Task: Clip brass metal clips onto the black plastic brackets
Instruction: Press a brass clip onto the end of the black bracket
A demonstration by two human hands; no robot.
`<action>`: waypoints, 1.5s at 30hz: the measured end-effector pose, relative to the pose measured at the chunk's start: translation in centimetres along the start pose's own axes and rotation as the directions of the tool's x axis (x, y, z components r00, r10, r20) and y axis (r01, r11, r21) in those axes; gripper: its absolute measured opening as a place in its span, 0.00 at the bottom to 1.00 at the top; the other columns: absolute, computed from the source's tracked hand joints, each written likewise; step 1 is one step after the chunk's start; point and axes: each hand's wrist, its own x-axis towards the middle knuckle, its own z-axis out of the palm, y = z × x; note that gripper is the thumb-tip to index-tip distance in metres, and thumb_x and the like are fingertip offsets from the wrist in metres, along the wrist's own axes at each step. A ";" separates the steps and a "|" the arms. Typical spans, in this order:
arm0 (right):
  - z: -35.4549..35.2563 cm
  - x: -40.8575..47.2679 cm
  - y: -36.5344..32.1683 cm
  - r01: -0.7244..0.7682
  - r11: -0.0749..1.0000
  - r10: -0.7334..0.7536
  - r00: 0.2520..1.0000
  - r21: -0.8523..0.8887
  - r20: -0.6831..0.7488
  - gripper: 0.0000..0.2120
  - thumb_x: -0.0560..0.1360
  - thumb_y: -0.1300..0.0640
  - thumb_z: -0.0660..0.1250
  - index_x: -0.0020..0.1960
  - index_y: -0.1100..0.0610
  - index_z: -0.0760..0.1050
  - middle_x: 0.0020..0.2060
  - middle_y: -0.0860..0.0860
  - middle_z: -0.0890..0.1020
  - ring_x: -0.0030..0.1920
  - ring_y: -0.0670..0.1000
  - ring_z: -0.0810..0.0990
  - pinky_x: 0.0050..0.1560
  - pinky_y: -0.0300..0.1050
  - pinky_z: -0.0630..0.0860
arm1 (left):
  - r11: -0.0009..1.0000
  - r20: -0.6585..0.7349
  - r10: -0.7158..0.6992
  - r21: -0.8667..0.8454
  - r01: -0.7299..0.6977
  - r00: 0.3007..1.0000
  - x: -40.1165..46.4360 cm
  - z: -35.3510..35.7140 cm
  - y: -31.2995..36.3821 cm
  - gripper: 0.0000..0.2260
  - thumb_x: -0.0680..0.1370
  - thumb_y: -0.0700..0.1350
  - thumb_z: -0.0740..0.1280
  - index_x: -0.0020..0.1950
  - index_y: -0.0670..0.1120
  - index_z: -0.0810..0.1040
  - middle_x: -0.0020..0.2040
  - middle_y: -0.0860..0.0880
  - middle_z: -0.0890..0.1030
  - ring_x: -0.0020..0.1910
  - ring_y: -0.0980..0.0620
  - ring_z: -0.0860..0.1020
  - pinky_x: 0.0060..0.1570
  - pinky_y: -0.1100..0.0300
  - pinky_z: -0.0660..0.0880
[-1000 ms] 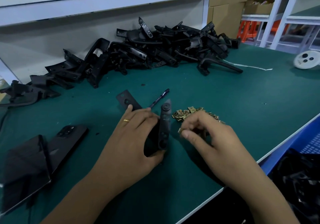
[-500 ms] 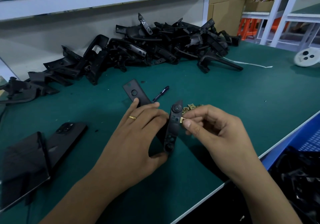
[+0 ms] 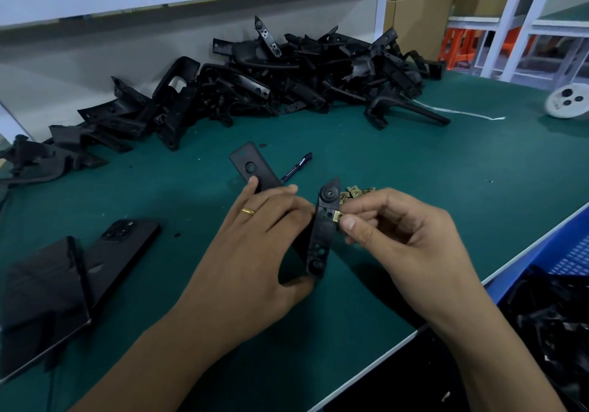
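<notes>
My left hand [image 3: 255,245] grips a long black plastic bracket [image 3: 323,229], holding it upright on its edge above the green table [image 3: 414,172]. My right hand [image 3: 395,236] pinches a brass clip [image 3: 337,217] between thumb and forefinger and holds it against the bracket's right edge near its upper half. A small heap of loose brass clips [image 3: 353,193] lies on the table just behind my right hand. Part of the bracket is hidden under my left fingers.
A big pile of black brackets [image 3: 271,83] runs along the back wall. A flat black plate [image 3: 251,169] and a pen [image 3: 296,167] lie beyond my left hand. A phone [image 3: 124,245] and dark panel [image 3: 41,296] lie left. A blue bin [image 3: 567,261] of black parts sits beyond the table's right edge.
My right hand picked a clip from the heap and brought it leftward to the bracket's edge. My left hand raised and tilted the bracket a little.
</notes>
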 end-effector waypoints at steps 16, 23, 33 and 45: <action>-1.3 0.0 -0.2 -0.133 0.978 0.113 0.985 0.159 0.128 0.06 0.72 0.60 0.75 0.47 0.60 0.83 0.37 0.56 0.85 0.36 0.49 0.82 0.41 0.38 0.79 | 0.992 0.025 0.106 -0.069 -0.104 0.994 -0.3 0.3 0.4 0.29 0.76 0.60 0.73 0.71 0.44 0.76 0.66 0.53 0.74 0.77 0.53 0.66 0.79 0.43 0.58; -0.1 0.1 0.1 0.004 0.997 -0.019 0.978 -0.073 -0.209 0.06 0.78 0.54 0.74 0.45 0.56 0.82 0.35 0.49 0.82 0.36 0.45 0.77 0.40 0.34 0.73 | 0.992 -0.069 -0.034 -0.127 0.025 0.997 -0.3 0.8 0.0 0.30 0.74 0.67 0.68 0.70 0.51 0.72 0.67 0.58 0.72 0.74 0.57 0.68 0.79 0.50 0.57; -0.7 -0.1 1.5 -0.110 0.578 -0.124 0.968 -0.808 -0.220 0.03 0.76 0.53 0.73 0.49 0.47 0.84 0.43 0.46 0.75 0.49 0.51 0.72 0.47 0.43 0.67 | 0.957 -0.144 -0.272 -0.140 0.252 0.951 -0.7 -0.3 -2.6 0.20 0.71 0.72 0.66 0.53 0.62 0.69 0.50 0.67 0.71 0.52 0.61 0.69 0.58 0.56 0.70; -0.2 -0.2 1.4 -0.197 0.444 -0.015 0.974 -0.874 -0.227 0.11 0.78 0.51 0.71 0.59 0.50 0.83 0.49 0.51 0.75 0.53 0.56 0.70 0.52 0.53 0.75 | 0.950 -0.058 -0.282 -0.158 0.271 0.958 -0.7 0.2 -2.2 0.21 0.71 0.74 0.66 0.51 0.60 0.72 0.49 0.63 0.74 0.52 0.56 0.72 0.58 0.51 0.73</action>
